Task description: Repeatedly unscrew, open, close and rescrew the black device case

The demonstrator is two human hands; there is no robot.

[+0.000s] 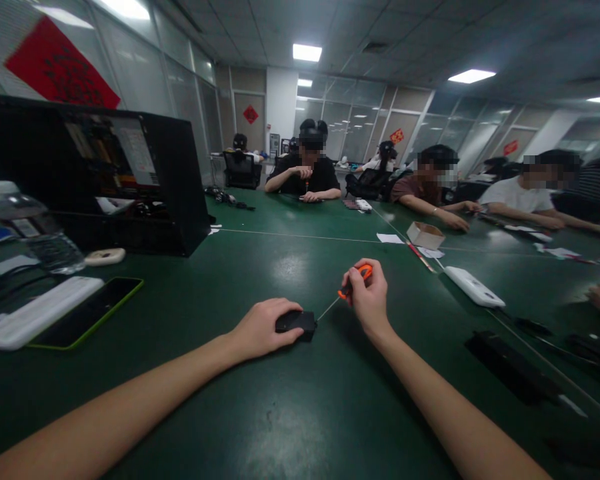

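On the green table lies a small black box-shaped part, with my left hand closed around its left end. My right hand grips an orange and black screwdriver by the handle. The thin metal shaft slants down to the left, and its tip meets the right end of the black part. What the tip touches there is too small to make out. My left fingers and thumb cover much of the part.
An open computer case stands at left, near a water bottle, a phone and a white power strip. To the right are another power strip, a long black part and a small carton. Several people sit around the table.
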